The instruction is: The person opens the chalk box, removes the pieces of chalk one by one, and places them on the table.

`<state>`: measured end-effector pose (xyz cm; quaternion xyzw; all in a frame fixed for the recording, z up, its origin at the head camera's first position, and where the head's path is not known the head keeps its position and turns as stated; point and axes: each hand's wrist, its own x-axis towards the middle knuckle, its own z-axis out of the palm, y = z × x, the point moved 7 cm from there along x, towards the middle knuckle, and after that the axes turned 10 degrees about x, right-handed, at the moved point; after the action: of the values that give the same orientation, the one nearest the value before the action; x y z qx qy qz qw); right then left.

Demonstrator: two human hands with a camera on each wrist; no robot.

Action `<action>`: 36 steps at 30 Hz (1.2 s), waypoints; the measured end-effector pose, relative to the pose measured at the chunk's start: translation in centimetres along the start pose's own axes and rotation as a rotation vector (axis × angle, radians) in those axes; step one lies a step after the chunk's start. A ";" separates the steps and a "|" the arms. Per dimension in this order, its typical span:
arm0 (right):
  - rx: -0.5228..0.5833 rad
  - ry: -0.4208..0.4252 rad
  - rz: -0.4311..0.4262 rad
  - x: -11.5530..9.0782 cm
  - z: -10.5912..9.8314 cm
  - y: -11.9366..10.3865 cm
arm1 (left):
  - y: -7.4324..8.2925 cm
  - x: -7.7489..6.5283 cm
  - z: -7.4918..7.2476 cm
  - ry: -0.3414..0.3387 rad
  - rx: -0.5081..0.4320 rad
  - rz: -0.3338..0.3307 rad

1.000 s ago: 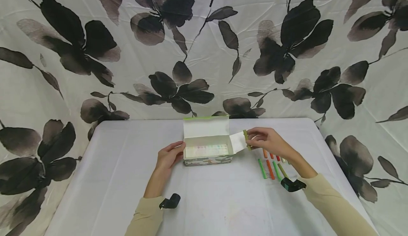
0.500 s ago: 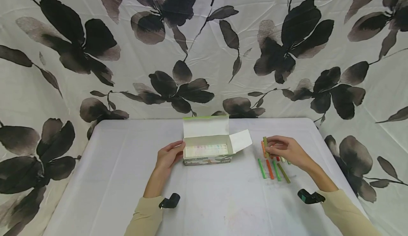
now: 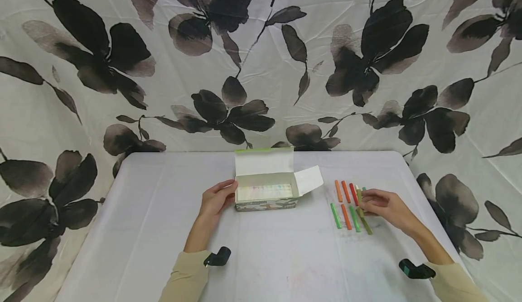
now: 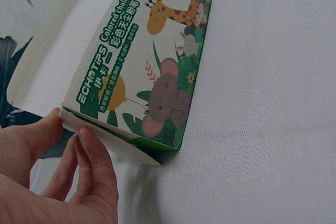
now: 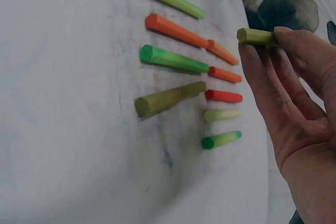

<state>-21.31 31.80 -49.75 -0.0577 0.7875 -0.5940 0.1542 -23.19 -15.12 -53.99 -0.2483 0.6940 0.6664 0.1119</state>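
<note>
At the left end of an open colored-chalk box, my left hand pinches the end flap between thumb and fingers. Pale chalk sticks lie inside the box. My right hand pinches an olive-green chalk stick between thumb and fingertips, raised above the table. Beneath and left of that hand, two rows of chalk lie on the cloth: green, orange, red, pale yellow and another olive stick. In the head view the held stick overlaps some of them.
The box's lid stands raised at the back, and its right flap sticks out toward the chalk rows. White cloth covers the table. A floral curtain hangs behind the far edge.
My right hand has moved right and toward me, from beside the box's right flap to above the chalk rows, carrying the olive chalk stick. My left hand has stayed at the box.
</note>
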 end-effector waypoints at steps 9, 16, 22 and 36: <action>-0.058 0.022 0.047 -1.8 -1.2 2.6 | -1.2 1.4 -0.2 -0.011 0.002 0.043; -0.102 0.024 0.115 -2.7 -1.8 4.4 | -3.5 4.5 -0.4 0.009 0.020 0.040; -0.143 0.026 0.111 -2.9 -1.9 5.1 | -1.7 1.9 -0.2 0.002 0.016 0.034; -0.434 0.141 0.020 -2.4 -1.4 4.1 | 0.1 -0.3 -0.1 0.018 0.030 0.006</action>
<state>-19.09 34.94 -52.90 -0.0403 0.9061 -0.4117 0.0887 -22.99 -15.17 -53.74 -0.2506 0.7058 0.6538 0.1072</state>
